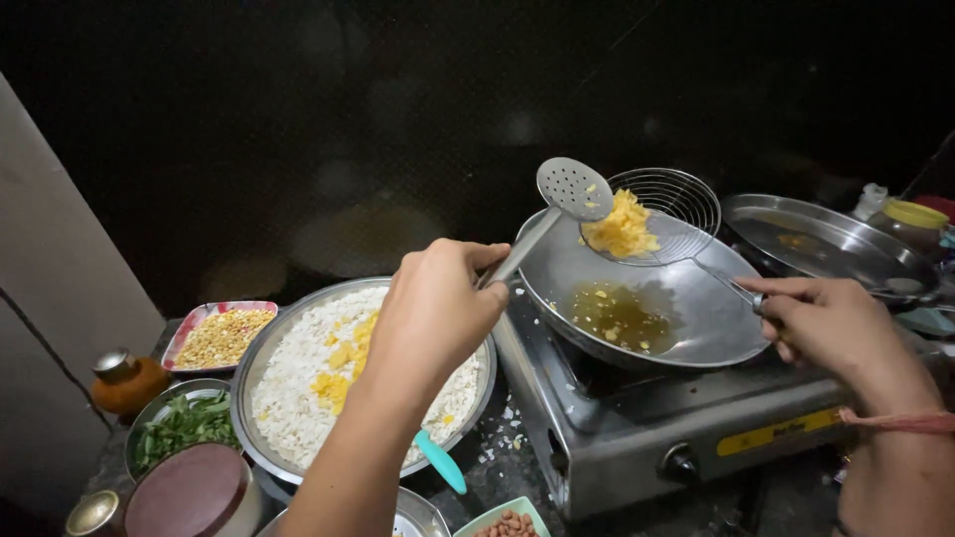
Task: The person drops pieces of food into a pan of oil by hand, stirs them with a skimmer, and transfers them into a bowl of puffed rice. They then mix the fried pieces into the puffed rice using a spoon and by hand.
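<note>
Left hand [433, 313] fisted around perforated ladle [574, 188]; right hand [831, 323] grips wire strainer [665, 214] handle. Yellow fried flakes [622, 229] sit in the strainer, tilted above the wok [637, 298]. Risk: flakes slipping back into the wok's hot oil [617, 316], splashing both hands.

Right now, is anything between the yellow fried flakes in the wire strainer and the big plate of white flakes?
Yes. The left hand and its slotted spoon sit between the wire strainer and the big plate; the wok rim lies below.
</note>
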